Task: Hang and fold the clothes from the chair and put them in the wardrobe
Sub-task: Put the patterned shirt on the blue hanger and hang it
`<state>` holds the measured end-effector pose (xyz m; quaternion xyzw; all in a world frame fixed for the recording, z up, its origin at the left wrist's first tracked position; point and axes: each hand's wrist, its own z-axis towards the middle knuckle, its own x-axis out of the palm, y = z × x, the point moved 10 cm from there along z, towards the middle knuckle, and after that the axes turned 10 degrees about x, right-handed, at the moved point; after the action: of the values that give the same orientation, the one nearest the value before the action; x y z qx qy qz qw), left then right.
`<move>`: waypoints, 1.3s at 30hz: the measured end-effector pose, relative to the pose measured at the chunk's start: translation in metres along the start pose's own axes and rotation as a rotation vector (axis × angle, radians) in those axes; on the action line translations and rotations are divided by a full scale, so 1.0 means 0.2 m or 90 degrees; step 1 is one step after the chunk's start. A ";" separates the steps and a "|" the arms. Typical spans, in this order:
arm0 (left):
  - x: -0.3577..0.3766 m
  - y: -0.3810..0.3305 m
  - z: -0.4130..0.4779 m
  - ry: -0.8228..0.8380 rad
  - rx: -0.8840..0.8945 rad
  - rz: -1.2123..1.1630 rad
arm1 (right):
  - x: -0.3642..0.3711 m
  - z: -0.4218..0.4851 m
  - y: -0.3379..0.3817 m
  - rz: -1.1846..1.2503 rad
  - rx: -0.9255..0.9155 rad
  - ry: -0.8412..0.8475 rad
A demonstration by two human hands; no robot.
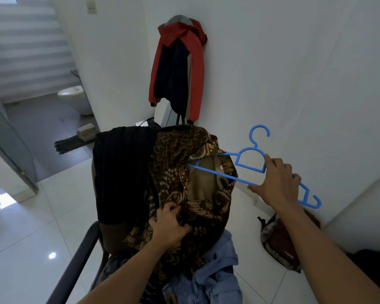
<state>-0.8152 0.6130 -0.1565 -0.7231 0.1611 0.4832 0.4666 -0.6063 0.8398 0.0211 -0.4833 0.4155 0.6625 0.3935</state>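
A brown batik shirt (176, 154) is draped over the back of a chair (79, 255), beside a black ribbed garment (121, 170). My left hand (168, 224) grips the batik shirt's cloth low on its front. My right hand (276, 183) holds a blue plastic hanger (250, 160) by its right shoulder, hook up. The hanger's left arm reaches into the shirt's open collar, where the beige lining (201, 183) shows. A light blue shirt (215, 270) lies crumpled on the chair seat below.
A red and navy jacket (178, 69) hangs on the white wall behind the chair. A reddish backpack (281, 240) lies on the tiled floor at right, next to a dark bag (373, 262). At left an open doorway shows a toilet (75, 98) and mat.
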 end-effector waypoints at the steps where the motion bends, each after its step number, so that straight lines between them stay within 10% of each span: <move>1: -0.05 -0.03 0.02 -0.034 0.014 -0.004 | 0.01 0.00 0.00 0.000 -0.002 -0.003; 7: -0.57 -0.39 0.20 -0.341 0.230 0.089 | 0.01 0.03 0.01 -0.004 -0.014 -0.024; 16: -0.61 -0.68 0.47 -0.167 0.383 0.336 | 0.00 0.06 -0.02 0.010 -0.021 -0.038; 39: -1.11 -1.73 0.01 -0.247 0.603 0.018 | -0.67 -0.01 -0.01 0.245 -0.025 -0.253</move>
<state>-0.6874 0.7440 0.2116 -0.3270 0.2827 0.4883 0.7580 -0.5739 0.8216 0.1499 -0.2633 0.4014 0.8149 0.3248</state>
